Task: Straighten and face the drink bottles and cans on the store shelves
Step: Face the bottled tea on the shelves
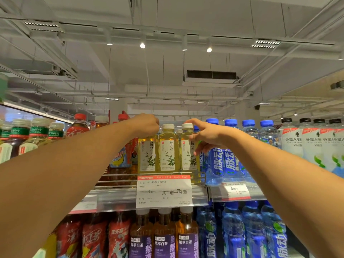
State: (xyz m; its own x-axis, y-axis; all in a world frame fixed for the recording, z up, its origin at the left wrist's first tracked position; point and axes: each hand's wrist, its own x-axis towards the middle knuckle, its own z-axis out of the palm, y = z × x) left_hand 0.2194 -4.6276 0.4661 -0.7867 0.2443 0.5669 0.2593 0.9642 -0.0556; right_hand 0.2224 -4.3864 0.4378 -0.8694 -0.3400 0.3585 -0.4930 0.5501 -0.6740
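Three yellow tea bottles with white caps and white leaf labels stand side by side on the top shelf, labels facing me. My left hand (147, 124) grips the top of the left tea bottle (147, 157), hiding its cap. The middle tea bottle (168, 151) stands free between my hands. My right hand (202, 135) holds the right tea bottle (188, 157) at its neck and shoulder, forefinger stretched over the white cap and lower fingers across the label's right edge.
Blue sports-drink bottles (229, 157) crowd the shelf right of the tea, white-labelled bottles (312, 142) further right. Green-capped and red-capped bottles (39, 133) stand to the left. A price card (163, 191) hangs on the shelf rail (115, 200). Purple-labelled and red bottles fill the shelf below.
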